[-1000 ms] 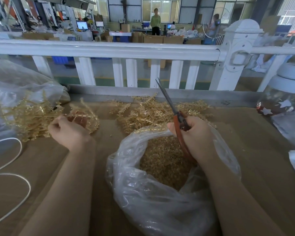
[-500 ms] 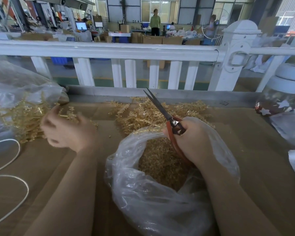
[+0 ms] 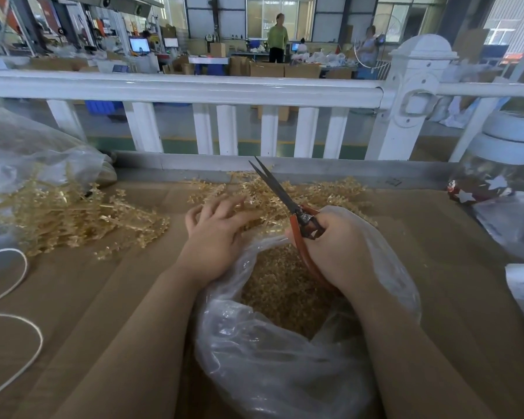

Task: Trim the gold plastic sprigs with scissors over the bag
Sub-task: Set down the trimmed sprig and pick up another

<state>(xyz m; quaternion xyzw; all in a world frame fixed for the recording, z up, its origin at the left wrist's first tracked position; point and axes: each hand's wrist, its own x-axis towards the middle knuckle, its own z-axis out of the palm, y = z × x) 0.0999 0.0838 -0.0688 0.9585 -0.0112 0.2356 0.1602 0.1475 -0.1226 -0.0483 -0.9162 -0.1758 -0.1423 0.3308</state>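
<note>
white railing (image 3: 194,89) before a daylit workshop with windows (image 3: 280,13).

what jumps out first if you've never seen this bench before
Probably the long dark-bladed scissors with orange-red handles, gripped in the right hand with the tips slightly parted and pointing up and away. Below them the crinkled clear plastic bag gapes in the middle, full of small gold trimmings. The left hand reaches into the tangled pile of gold plastic sprigs just behind it.
</note>
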